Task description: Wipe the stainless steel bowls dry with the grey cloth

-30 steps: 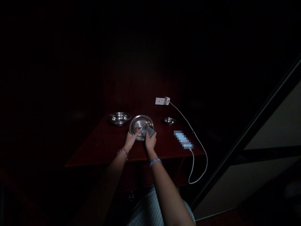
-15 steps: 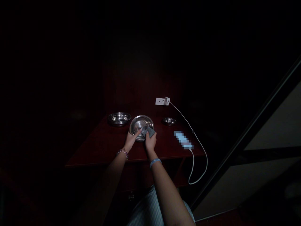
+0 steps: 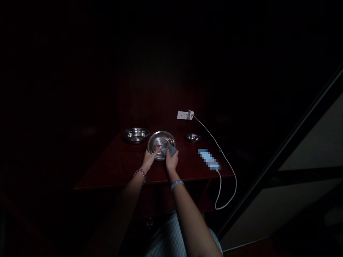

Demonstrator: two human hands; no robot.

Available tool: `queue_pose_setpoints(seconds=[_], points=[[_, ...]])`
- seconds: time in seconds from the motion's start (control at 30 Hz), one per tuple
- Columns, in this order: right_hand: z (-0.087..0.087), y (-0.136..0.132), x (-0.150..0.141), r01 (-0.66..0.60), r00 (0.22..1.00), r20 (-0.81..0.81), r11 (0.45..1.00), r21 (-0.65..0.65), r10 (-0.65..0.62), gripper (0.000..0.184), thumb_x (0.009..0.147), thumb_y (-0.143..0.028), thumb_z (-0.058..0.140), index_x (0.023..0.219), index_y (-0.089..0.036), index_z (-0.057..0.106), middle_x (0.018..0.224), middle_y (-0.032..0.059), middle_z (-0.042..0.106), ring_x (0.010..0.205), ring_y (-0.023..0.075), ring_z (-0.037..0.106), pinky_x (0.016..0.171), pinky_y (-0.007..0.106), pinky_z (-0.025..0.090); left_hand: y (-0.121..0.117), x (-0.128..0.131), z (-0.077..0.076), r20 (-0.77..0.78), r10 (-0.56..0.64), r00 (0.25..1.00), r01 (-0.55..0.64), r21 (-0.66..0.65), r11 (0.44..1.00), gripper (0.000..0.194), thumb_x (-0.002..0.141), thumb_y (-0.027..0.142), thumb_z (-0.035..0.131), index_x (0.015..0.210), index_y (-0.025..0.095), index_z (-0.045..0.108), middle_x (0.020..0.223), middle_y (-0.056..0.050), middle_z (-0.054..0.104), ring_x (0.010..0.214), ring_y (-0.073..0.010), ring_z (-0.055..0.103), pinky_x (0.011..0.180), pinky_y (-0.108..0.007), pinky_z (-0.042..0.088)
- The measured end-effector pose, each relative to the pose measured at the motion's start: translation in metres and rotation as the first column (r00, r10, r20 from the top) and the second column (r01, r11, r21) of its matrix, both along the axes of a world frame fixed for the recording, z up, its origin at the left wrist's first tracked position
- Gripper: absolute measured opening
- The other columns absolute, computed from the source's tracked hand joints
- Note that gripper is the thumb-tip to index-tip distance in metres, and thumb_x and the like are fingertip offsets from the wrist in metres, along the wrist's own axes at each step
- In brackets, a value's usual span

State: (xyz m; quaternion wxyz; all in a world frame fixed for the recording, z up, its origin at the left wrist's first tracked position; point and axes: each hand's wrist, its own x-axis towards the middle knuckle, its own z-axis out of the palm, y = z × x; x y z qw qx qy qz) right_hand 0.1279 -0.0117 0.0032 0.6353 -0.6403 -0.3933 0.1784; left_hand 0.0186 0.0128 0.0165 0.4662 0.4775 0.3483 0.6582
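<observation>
Metal bowl point(image 3: 160, 140) lies beneath the thumb of the left hand point(image 3: 148, 161)

The plate point(image 3: 160, 140) looked to me like smooth, glossy metal, and so did the small bowl point(image 3: 193, 137); the pad point(image 3: 172, 149) seemed matt and rough, the counter point(image 3: 112, 167) faintly glossy wood, the cable point(image 3: 236, 181) smooth plastic.

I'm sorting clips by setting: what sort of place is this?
Probably a dim room at home: a reddish-brown table, a wall socket with a charger, and a small metal bowl.
</observation>
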Motion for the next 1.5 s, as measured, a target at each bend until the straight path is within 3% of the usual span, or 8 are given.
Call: queue_pose_setpoints(seconds=[0.47, 0.83, 1.13, 1.5], points=[[0.0034, -0.0034, -0.0007, -0.004, 1.000, 0.027, 0.999, -0.052, 0.006, 0.031, 0.089, -0.037, 0.056, 0.111, -0.016, 0.057, 0.103, 0.0183, 0.075, 0.091, 0.0295, 0.074, 0.079, 0.036, 0.055, 0.0027, -0.0013, -0.0036, -0.002, 0.001, 1.000, -0.001, 0.016, 1.000, 0.053, 0.074, 0.034, 0.081, 0.122, 0.015, 0.067, 0.131, -0.014, 0.068, 0.126, -0.0253, 0.061, 0.114, -0.039, 0.041], [0.0009, -0.0010, -0.0011, 0.012, 1.000, 0.026, 0.999, -0.050, -0.010, 0.032, 0.089, -0.038, 0.056, 0.111, -0.016, 0.057, 0.102, 0.0165, 0.076, 0.090, 0.0282, 0.074, 0.079, 0.035, 0.055, -0.0027, -0.0036, 0.0019, -0.006, 0.049, 0.999, -0.049, -0.075, 0.996, 0.041, 0.087, 0.044, 0.068, 0.115, 0.014, 0.070, 0.122, -0.014, 0.073, 0.125, -0.0264, 0.062, 0.111, -0.039, 0.045], [-0.0028, 0.0016, -0.0023, 0.042, 0.999, 0.019, 0.999, -0.018, -0.042, 0.030, 0.088, -0.039, 0.056, 0.108, -0.017, 0.058, 0.099, 0.0150, 0.075, 0.089, 0.0278, 0.073, 0.080, 0.035, 0.055, 0.0009, -0.0045, 0.0018, -0.019, 0.136, 0.991, -0.137, -0.107, 0.985, 0.034, 0.085, 0.039, 0.069, 0.104, 0.011, 0.072, 0.111, -0.014, 0.076, 0.113, -0.0267, 0.068, 0.103, -0.040, 0.051], [-0.0005, -0.0001, -0.0052, 0.088, 0.996, 0.027, 0.996, 0.034, -0.089, 0.025, 0.091, -0.036, 0.050, 0.109, -0.018, 0.054, 0.105, 0.0165, 0.074, 0.092, 0.0289, 0.072, 0.082, 0.037, 0.054, 0.0072, -0.0032, -0.0032, -0.006, 0.143, 0.990, -0.143, -0.096, 0.985, 0.029, 0.078, 0.030, 0.075, 0.100, 0.011, 0.073, 0.108, -0.014, 0.077, 0.113, -0.0270, 0.068, 0.102, -0.042, 0.051]])
